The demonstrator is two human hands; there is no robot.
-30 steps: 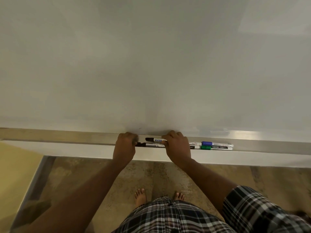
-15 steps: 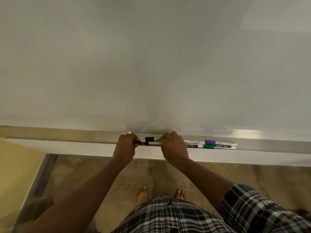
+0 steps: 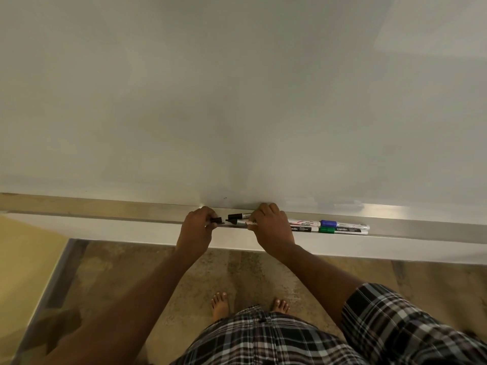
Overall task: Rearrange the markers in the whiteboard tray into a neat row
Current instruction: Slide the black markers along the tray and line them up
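Note:
Several whiteboard markers lie in the aluminium tray (image 3: 421, 229) under the whiteboard. My left hand (image 3: 197, 227) pinches a short black cap-like piece (image 3: 216, 220). My right hand (image 3: 270, 227) grips a white marker whose black end (image 3: 232, 221) points at that piece across a small gap. A black-capped marker (image 3: 238, 215) lies just behind it, against the board. Right of my right hand lie a red-printed marker (image 3: 303, 222) and a black-labelled marker (image 3: 303, 229). Further right are a blue-capped marker (image 3: 342, 224) and a green-capped marker (image 3: 342, 230), side by side in pairs.
The whiteboard (image 3: 237, 101) fills the upper view. The tray runs the full width, with bare ledge (image 3: 105, 210) to the left. Below are a brown floor (image 3: 131, 272), my bare feet (image 3: 220, 304) and plaid clothing (image 3: 263, 338).
The black piece in my left hand now sits apart from the marker in my right hand; earlier they looked joined. Both hands stay at the same stretch of the tray.

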